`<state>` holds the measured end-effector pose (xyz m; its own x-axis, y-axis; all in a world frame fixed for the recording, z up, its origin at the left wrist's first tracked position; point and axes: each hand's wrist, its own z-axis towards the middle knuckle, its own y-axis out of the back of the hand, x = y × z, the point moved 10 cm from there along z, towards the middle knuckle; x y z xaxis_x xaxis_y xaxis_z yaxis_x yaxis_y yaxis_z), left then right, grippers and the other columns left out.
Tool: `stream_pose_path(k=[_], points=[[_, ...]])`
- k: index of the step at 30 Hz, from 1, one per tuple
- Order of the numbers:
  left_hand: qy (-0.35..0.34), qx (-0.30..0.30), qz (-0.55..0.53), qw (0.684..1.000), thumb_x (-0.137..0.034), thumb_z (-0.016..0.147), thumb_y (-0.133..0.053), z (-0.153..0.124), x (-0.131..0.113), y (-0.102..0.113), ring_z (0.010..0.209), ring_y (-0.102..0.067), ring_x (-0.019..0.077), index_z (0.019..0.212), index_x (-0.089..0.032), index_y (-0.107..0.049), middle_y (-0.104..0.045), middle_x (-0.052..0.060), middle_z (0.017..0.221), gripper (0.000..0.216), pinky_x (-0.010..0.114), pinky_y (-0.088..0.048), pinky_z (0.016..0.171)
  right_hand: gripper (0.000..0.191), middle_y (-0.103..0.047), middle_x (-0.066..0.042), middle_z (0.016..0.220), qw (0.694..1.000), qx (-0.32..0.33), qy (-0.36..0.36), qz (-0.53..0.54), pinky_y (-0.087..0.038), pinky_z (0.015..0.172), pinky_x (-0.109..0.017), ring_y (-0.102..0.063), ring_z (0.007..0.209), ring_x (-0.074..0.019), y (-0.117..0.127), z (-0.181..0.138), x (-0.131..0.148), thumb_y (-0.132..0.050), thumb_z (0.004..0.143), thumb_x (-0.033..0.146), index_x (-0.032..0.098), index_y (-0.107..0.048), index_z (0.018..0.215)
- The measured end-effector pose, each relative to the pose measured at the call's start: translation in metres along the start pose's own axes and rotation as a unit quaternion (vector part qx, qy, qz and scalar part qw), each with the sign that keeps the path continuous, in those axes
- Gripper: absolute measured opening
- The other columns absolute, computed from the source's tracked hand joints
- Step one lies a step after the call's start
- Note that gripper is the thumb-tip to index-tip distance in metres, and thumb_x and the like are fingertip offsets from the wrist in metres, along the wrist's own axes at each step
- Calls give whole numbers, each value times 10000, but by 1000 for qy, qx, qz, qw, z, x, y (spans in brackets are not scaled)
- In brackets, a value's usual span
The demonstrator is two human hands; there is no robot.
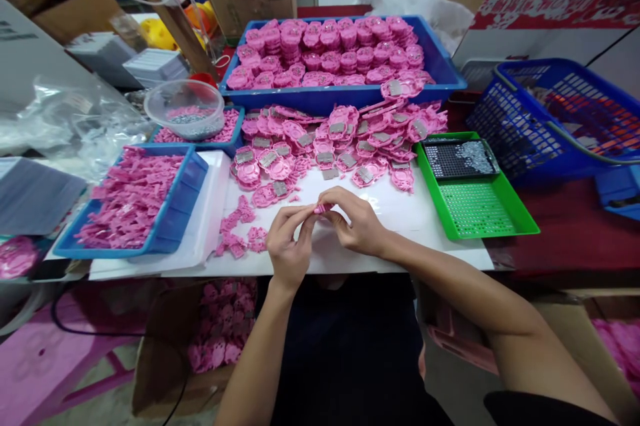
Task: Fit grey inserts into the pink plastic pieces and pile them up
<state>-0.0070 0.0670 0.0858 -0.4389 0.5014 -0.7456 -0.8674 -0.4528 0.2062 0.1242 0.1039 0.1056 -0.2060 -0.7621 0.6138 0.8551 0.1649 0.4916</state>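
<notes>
My left hand (291, 239) and my right hand (354, 221) meet over the front of the white work surface. Between their fingertips they pinch a small pink plastic part (323, 209), mostly covered by the fingers. Just beyond them lies a heap of pink plastic shells (345, 129), many with a grey metal plate on them. To the left of my left hand, loose small pink parts (239, 229) are scattered on the surface.
A blue tray (320, 98) of stacked pink pieces stands at the back. At left is a blue bin (185, 203) of pink parts, with a clear tub (183, 106) behind. At right are a green tray (520, 226) with small metal pieces and a blue basket (505, 126).
</notes>
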Motion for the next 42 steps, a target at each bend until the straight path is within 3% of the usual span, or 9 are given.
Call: stream_pose_path(k=[6, 11, 19, 23, 27, 31, 34, 39, 42], points=[[35, -15, -60, 997, -236, 918, -679, -1, 18, 4, 950, -690, 176, 990, -229, -744, -711, 42, 968, 96, 341, -568, 858, 158, -706, -103, 1026, 1000, 23, -5, -1, -563, 886, -387, -657, 958, -211, 3, 4, -1, -581, 987, 246, 186, -623, 1126], [89, -12, -96, 991, -275, 911, -692, -3, 32, 4, 1008, -692, 187, 985, -217, -737, -719, 53, 1000, 104, 358, -571, 900, 254, -745, -101, 1108, 999, 44, -28, 14, -576, 902, -364, -703, 1009, -203, 2, 1, -9, -546, 1011, 244, 190, -647, 1237], [92, 16, -115, 989, -296, 909, -691, 0, 27, -2, 1031, -713, 220, 984, -236, -768, -765, 60, 1018, 122, 434, -562, 973, 228, -774, -85, 1057, 999, 31, 18, -30, -595, 868, -328, -738, 944, -192, 12, 5, 1, -576, 983, 216, 190, -696, 1176], [105, -2, -119, 987, -320, 904, -696, 0, 30, -2, 1043, -706, 219, 976, -222, -765, -759, 67, 1025, 139, 422, -557, 981, 281, -766, -96, 1098, 996, 59, 26, -56, -594, 881, -339, -734, 967, -195, 11, 5, 2, -602, 973, 232, 189, -661, 1244], [162, -10, -157, 974, -349, 907, -686, -5, 44, -7, 1091, -688, 214, 1049, -195, -740, -731, 93, 1112, 216, 397, -543, 1013, 365, -744, -110, 1126, 992, 81, 48, -82, -598, 876, -378, -715, 987, -207, 8, 6, -3, -584, 970, 209, 192, -601, 1335], [231, 45, -194, 952, -360, 892, -697, -15, 58, -25, 1130, -676, 206, 1221, -190, -667, -675, 125, 1267, 371, 387, -542, 1024, 360, -728, -91, 1100, 995, 10, -35, -97, -594, 791, -331, -694, 850, -177, 40, 40, -43, -566, 943, 183, 179, -587, 1302], [227, 75, -164, 957, -351, 902, -673, -16, 60, -29, 1132, -664, 202, 1149, -171, -692, -688, 119, 1216, 306, 380, -530, 1033, 370, -704, -100, 1020, 972, -71, -134, -180, -570, 792, -366, -656, 828, -199, 85, 79, -89, -581, 901, 178, 140, -564, 1268], [174, 97, -95, 975, -297, 933, -609, -9, 52, -28, 1033, -672, 198, 997, -176, -728, -723, 90, 1042, 182, 358, -525, 967, 319, -613, -208, 1138, 904, -32, -232, -358, -490, 951, -503, -585, 1067, -322, 117, 129, -145, -554, 822, 77, 82, -608, 1137], [168, 91, -81, 978, -273, 937, -590, -6, 50, -26, 986, -674, 195, 966, -178, -723, -722, 83, 999, 166, 341, -523, 920, 275, -545, -267, 1209, 876, -31, -230, -422, -417, 1005, -589, -508, 1186, -389, 116, 134, -146, -533, 862, 79, 28, -609, 1122]])
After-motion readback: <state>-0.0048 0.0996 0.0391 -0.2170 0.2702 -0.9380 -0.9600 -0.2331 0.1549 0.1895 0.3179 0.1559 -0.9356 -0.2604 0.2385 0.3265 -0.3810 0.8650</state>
